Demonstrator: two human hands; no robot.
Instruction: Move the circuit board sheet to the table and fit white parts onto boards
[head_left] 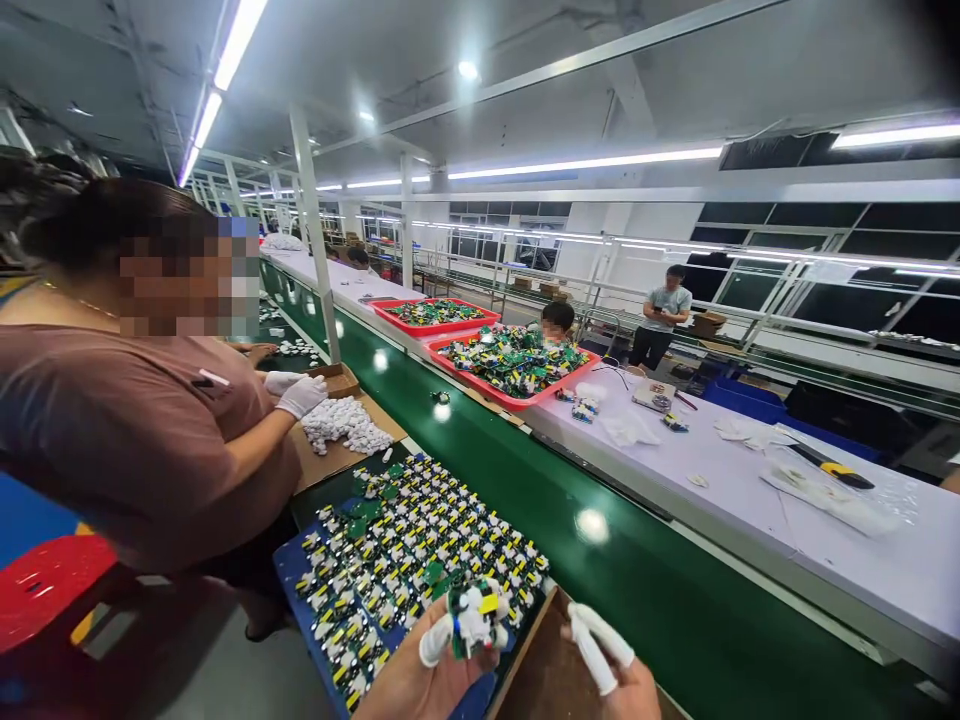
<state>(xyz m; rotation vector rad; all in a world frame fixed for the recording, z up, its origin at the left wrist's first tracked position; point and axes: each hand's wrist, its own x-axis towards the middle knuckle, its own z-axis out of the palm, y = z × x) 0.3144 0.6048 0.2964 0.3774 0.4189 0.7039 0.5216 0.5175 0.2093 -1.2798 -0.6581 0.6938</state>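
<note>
A small green circuit board (474, 622) with a white plastic part and a yellow block rests in the grip of my left hand (427, 665), whose thumb wears a white finger cot. Over a brown cardboard box (544, 665), my right hand (619, 665) has two fingers in white cots, their tips brought together. Whatever lies between those tips, if anything, is too small to make out. Just beyond my left hand, rows of similar boards (420, 540) with white parts and yellow blocks cover a blue tray (289, 565).
A green conveyor belt (517, 475) runs past the box. Beyond it, red trays (517, 402) heaped with boards stand on a white bench (750, 500). At left, a gloved co-worker (150, 400) handles a pile of white parts (345, 425). A red stool (56, 585) is behind them.
</note>
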